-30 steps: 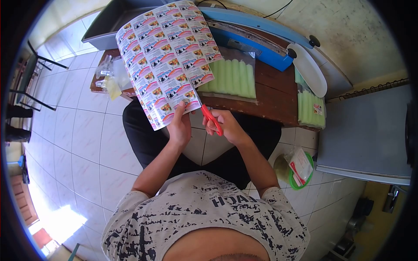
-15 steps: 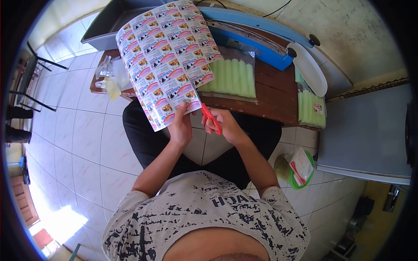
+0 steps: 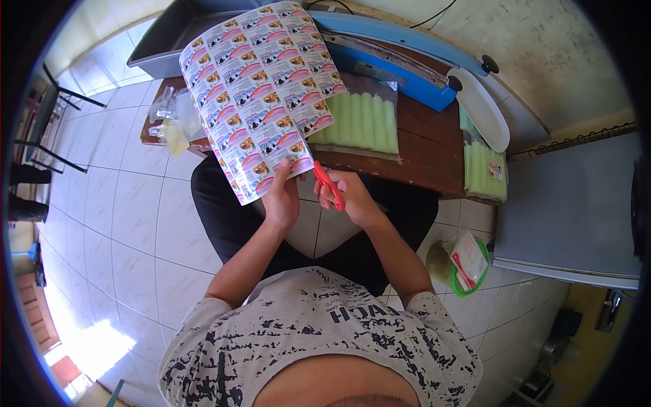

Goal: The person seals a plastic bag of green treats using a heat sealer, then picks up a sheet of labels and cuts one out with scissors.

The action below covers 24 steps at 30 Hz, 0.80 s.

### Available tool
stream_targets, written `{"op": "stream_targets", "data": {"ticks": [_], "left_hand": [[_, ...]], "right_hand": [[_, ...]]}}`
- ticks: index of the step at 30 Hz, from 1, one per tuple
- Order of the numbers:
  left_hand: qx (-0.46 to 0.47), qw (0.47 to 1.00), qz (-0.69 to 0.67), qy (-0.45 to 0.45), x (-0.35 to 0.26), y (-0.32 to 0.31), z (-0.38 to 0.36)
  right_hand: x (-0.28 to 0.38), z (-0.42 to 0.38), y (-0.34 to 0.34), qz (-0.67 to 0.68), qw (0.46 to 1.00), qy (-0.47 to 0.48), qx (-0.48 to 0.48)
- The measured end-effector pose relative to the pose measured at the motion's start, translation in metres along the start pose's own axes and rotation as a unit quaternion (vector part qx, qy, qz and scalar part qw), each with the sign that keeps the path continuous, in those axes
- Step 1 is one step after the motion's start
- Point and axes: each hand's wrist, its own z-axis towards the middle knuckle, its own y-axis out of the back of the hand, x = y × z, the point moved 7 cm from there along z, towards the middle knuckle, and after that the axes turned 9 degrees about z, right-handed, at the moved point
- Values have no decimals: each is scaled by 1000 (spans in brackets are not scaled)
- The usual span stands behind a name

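My left hand [image 3: 281, 200] grips the near edge of a large printed sheet of labels [image 3: 258, 88], held up above the wooden table [image 3: 427, 152]. My right hand [image 3: 356, 197] holds red-handled scissors [image 3: 328, 184], their blades pointing at the sheet's lower right corner beside my left thumb. The blade tips are hard to make out against the sheet.
A clear bag of green sticks [image 3: 363, 122] lies on the table behind the sheet, with a blue sealing machine [image 3: 400, 64] beyond it. More green packs [image 3: 485, 169] and a white dish [image 3: 481, 108] sit at right. A green bowl with packets [image 3: 468, 261] rests on the tiled floor.
The hands, scissors and sheet have barely shifted; the sheet sits a touch higher and my hands slightly closer to it.
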Motion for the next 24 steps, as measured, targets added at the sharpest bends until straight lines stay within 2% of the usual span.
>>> {"op": "stream_targets", "data": {"ticks": [24], "left_hand": [[3,1000,-21,15,3,0,3]], "right_hand": [[-1,3,5,13,1000,3,-4]]}}
